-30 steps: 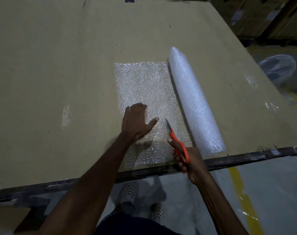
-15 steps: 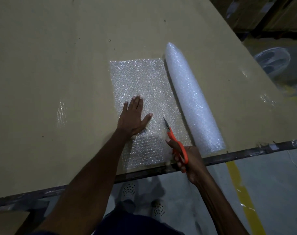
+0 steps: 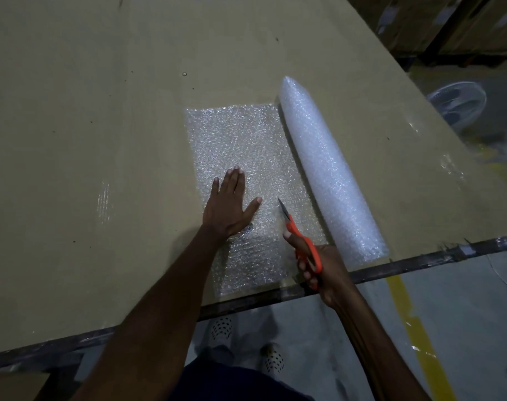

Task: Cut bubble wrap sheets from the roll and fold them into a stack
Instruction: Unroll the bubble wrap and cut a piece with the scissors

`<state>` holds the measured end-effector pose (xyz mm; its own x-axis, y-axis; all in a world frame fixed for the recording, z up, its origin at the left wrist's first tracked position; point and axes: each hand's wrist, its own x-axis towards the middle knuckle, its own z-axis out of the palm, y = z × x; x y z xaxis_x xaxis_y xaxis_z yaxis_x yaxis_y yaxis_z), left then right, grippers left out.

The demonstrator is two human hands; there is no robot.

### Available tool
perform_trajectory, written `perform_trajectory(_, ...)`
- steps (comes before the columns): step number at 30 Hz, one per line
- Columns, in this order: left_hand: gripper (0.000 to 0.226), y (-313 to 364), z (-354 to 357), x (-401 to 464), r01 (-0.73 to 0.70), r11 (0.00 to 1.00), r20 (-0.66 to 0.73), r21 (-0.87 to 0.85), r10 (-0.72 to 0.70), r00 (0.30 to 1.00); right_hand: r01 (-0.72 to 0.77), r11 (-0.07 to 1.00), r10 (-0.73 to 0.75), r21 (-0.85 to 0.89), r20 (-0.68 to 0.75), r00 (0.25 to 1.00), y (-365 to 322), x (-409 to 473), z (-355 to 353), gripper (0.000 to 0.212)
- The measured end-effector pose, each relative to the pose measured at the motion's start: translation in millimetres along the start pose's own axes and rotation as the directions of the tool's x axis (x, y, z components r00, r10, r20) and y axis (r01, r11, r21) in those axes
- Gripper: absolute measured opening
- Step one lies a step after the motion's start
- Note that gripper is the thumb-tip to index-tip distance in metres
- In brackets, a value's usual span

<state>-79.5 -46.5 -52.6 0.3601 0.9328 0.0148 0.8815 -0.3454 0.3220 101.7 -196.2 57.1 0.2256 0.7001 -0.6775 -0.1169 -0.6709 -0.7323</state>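
Under the left hand (image 3: 228, 208) lies the unrolled bubble wrap sheet (image 3: 240, 157), flat on the cardboard-covered table (image 3: 81, 125); this hand presses on it with straight fingers and the thumb spread toward the right. Just beside that thumb, the right hand (image 3: 318, 270) grips the orange scissors (image 3: 300, 241), its fingers curled through the handles, and the blades point away from the person over the sheet, near its right side. Beyond the right hand, on its outer side, the bubble wrap roll (image 3: 330, 172) lies along the sheet's edge and touches it. Below both arms, 2 dotted shoes (image 3: 221, 328) stand on the grey floor, close to a yellow line (image 3: 414, 322).
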Motion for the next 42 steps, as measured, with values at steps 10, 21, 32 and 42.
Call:
perform_trajectory(10, 0.085, -0.2, 0.7, 0.4, -0.002, 1.000, -0.014, -0.014, 0.001, 1.000, -0.001, 1.000, 0.001, 0.012, -0.028, 1.000, 1.9, -0.6, 3.1, 0.043)
perform_trajectory(21, 0.089, -3.7, 3.2, 0.1, -0.014, 1.000, -0.003, -0.026, 0.014, 1.000, 0.008, 1.000, -0.008, -0.003, -0.046, 0.999, -3.2, 4.6, 6.1, 0.047)
perform_trajectory(32, 0.088, -2.6, 2.8, -2.3, -0.010, 1.000, -0.005, -0.030, 0.010, 1.000, 0.005, 1.000, -0.005, 0.001, -0.064, 0.998, -8.4, 7.6, 13.5, 0.050)
perform_trajectory(42, 0.088, -0.7, -1.2, -2.9, 0.004, 1.000, 0.021, -0.011, -0.004, 1.000, 0.033, 0.998, -0.033, 0.046, 0.006, 0.999, -12.4, 13.8, 11.5, 0.047)
